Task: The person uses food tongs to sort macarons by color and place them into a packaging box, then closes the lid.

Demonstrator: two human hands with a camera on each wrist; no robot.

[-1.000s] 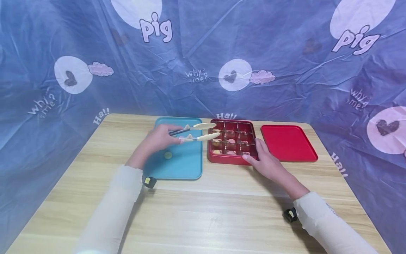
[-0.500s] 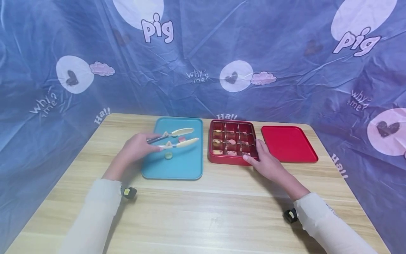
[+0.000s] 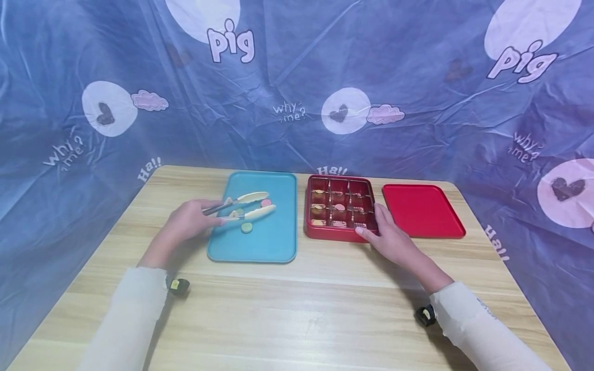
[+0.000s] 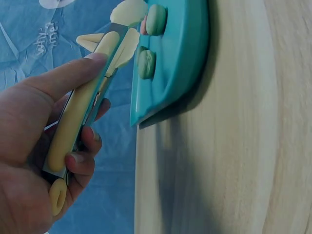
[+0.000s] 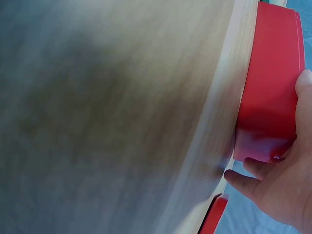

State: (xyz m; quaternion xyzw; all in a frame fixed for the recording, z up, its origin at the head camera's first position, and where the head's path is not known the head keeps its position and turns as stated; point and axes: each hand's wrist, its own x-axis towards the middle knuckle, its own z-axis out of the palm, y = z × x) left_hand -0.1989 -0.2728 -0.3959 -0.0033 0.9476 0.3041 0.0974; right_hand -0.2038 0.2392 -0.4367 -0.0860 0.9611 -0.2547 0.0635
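The left hand [image 3: 192, 220] has its grip closed around a pair of tongs [image 3: 259, 212], with the thumb laid along the upper handle and the fingers curled beneath. The tongs have cream tips and handles; their 2 arms stand apart above the blue tray [image 3: 269, 245]. In the head view the pink macaron [image 3: 265, 203] appears between the 2 tips; whether they touch it, I cannot tell. A green macaron [image 3: 246, 227] lies on the tray nearer the person, just beside the lower arm of the tongs. The left wrist view shows 2 green macarons clearly, and a pink edge behind the farther of them.

The right hand [image 3: 390, 234] holds the near right corner of the red box [image 3: 331, 234], thumb at the front wall, fingers along the right side. The box stands open on the desk [image 3: 297, 314], between the tray and a flat red lid [image 3: 422, 210]. Inside, dividers form compartments: a pink piece [image 3: 340, 207] sits in the middle column, yellowish pieces [image 3: 318, 222] in the left. A blue printed cloth [image 3: 297, 77] hangs behind.
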